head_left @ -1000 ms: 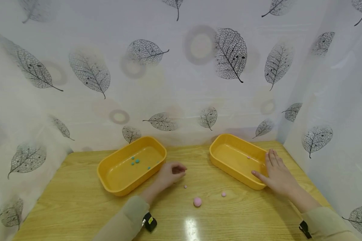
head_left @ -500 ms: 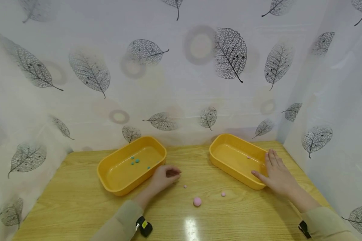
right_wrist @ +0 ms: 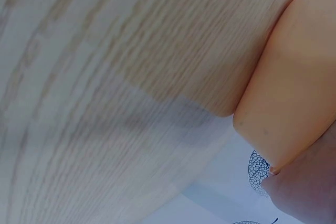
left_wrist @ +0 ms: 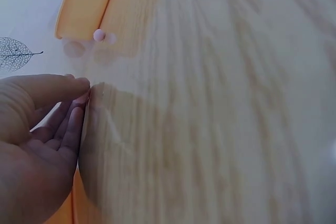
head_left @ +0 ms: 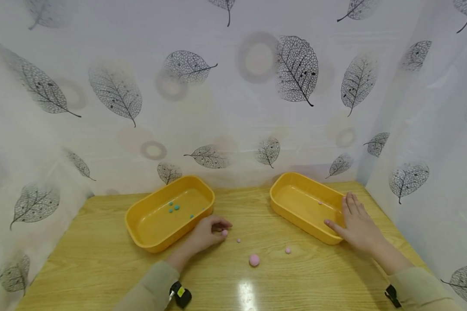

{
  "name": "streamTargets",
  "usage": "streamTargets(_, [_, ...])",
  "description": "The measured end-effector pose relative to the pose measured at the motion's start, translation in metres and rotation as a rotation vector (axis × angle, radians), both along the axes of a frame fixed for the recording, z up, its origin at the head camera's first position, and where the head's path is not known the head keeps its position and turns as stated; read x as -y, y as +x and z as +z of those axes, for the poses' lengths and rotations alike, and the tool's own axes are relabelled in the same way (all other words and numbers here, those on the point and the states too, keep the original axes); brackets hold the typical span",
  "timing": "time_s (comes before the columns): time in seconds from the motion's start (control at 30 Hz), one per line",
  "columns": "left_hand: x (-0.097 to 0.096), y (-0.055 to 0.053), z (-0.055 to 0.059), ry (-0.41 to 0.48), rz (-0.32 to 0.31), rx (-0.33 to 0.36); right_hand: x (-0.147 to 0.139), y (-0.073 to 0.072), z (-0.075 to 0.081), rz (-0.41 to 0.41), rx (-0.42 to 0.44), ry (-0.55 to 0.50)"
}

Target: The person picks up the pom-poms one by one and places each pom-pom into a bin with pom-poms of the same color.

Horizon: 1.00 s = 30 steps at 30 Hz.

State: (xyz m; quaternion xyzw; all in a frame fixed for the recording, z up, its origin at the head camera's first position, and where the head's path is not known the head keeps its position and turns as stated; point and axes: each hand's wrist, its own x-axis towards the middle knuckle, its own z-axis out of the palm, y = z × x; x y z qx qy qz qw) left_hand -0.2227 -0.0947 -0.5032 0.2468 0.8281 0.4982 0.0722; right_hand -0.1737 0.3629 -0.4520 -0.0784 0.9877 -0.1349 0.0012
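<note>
1. Left hand (head_left: 205,233) is hovering half-open, fingers bent, pink ball (head_left: 225,233) sitting at thumb tip; cannot tell if pinched.
2. Right hand (head_left: 359,226) is resting straight-fingered on right tray (head_left: 300,224), gripping nothing.
3. Larger ball (head_left: 254,260) is lying nearer on table (head_left: 218,276).

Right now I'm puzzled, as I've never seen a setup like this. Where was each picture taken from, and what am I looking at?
There's no machine: these are a person's bare left hand and right hand. The wide picture is taken from the head, looking forward and down; the two close ones from each wrist. On the wooden table, the left yellow tray holds teal balls, and the right yellow tray shows a tiny pink piece. The right hand rests on that tray's edge. A pink ball is at the left hand's fingertips; whether pinched, I can't tell. Three other pink balls lie nearby.
</note>
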Motion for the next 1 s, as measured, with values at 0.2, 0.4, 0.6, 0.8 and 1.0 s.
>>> streamTargets(0.2, [0.0004, 0.0005, 0.0024, -0.015, -0.007, -0.028, 0.0, -0.0002, -0.0001, 0.002, -0.004, -0.005])
streamTargets(0.4, [0.0015, 0.0006, 0.0041, -0.054, 0.009, -0.017, 0.0001, -0.0001, 0.0004, -0.001, -0.006, -0.002])
streamTargets(0.6, [0.0018, -0.0015, 0.0022, -0.072, 0.033, -0.017, 0.0009, 0.0001, 0.001, -0.004, -0.005, 0.002])
streamTargets(0.8, [-0.0003, -0.0026, 0.0014, -0.106, 0.049, -0.043, 0.0015, 0.0002, 0.001, -0.009, 0.0, 0.002])
streamTargets(1.0, [-0.0034, -0.0041, 0.003, -0.11, 0.065, -0.026, -0.0003, -0.0006, -0.0003, -0.008, -0.001, 0.006])
